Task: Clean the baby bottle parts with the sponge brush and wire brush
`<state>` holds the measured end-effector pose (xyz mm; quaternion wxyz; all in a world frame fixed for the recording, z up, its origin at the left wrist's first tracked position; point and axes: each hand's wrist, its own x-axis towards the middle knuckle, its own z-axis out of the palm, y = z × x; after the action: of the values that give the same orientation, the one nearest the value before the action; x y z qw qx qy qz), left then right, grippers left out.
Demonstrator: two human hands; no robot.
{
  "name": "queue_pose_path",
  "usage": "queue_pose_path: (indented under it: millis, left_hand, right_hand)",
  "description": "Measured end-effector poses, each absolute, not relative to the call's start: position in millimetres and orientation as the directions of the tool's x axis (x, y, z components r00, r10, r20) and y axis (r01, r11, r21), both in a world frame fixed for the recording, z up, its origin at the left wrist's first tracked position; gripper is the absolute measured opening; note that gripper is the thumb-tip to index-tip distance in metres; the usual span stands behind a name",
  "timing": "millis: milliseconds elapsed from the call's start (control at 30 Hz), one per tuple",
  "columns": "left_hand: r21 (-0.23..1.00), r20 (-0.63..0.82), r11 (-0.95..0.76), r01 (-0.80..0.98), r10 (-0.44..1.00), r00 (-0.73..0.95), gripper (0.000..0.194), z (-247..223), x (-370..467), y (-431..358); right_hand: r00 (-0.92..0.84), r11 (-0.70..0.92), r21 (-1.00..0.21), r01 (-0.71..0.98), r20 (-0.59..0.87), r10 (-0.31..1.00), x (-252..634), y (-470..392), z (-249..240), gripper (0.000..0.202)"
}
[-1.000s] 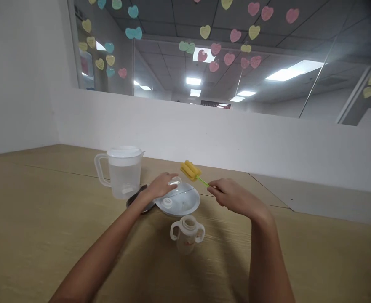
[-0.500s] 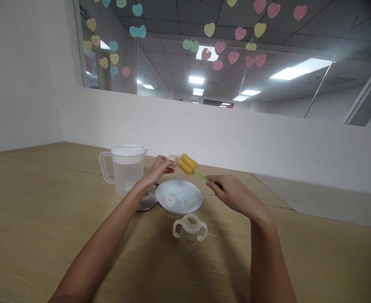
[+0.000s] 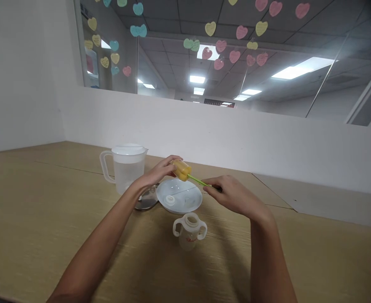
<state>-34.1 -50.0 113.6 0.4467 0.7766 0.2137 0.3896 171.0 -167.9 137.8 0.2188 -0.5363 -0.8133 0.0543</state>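
My left hand (image 3: 166, 169) is closed around a clear plastic cap (image 3: 188, 165), which sits over the yellow sponge head of a bottle brush (image 3: 181, 171). The brush's thin green stem (image 3: 197, 179) runs to my right hand (image 3: 231, 191), shut on its dark handle end. Just below lies a white bowl (image 3: 190, 194) with a small white ring (image 3: 170, 200) in it. In front of the bowl a baby bottle (image 3: 190, 231) stands upright and uncapped, with two side handles and red lettering.
At the left is a lidded clear pitcher (image 3: 129, 168) holding water. A round metal lid or plate (image 3: 146, 203) lies between pitcher and bowl, partly hidden by my left arm. Behind the wooden table (image 3: 62, 202) rises a white wall (image 3: 204, 134) below a window with heart-shaped notes.
The sponge head has gone deeper into the clear cap. My left hand has moved slightly right and down, its fingers now wrapped over the cap. The bowl, pitcher and bottle have stayed put.
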Motion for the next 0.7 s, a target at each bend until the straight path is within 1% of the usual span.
queue_pose_path:
  millis: [67, 133, 200, 267, 467, 600, 700]
  left_hand:
    - [0.831, 0.422, -0.556, 0.001, 0.631, 0.651, 0.038, 115, -38, -53]
    - [0.780, 0.471, -0.626, -0.002, 0.585, 0.661, 0.043, 116, -41, -55]
    - [0.733, 0.526, -0.680, -0.011, 0.557, 0.642, 0.043, 116, -41, -55]
    - [0.714, 0.545, -0.700, -0.010, 0.547, 0.635, 0.042, 117, -41, -56]
    - [0.710, 0.520, -0.703, 0.034, 0.556, 0.649, 0.042, 122, -43, -64]
    - [0.765, 0.432, -0.639, 0.086, 0.607, 0.667, 0.044, 127, -49, -67]
    - [0.813, 0.387, -0.571, 0.115, 0.677, 0.625, 0.038, 129, -51, -68]
  right_hand:
    - [-0.314, 0.408, -0.314, 0.857, 0.310, 0.898, 173, -168, 138, 0.028]
    - [-0.326, 0.418, -0.326, 0.848, 0.303, 0.896, 174, -167, 138, 0.028]
    - [-0.355, 0.438, -0.354, 0.826, 0.277, 0.893, 174, -166, 138, 0.029]
    - [-0.383, 0.452, -0.386, 0.805, 0.244, 0.891, 173, -166, 140, 0.029]
    - [-0.422, 0.453, -0.457, 0.766, 0.175, 0.890, 177, -171, 143, 0.029]
    - [-0.429, 0.469, -0.442, 0.764, 0.195, 0.882, 178, -177, 145, 0.028]
    - [-0.424, 0.482, -0.454, 0.750, 0.230, 0.876, 175, -180, 147, 0.029]
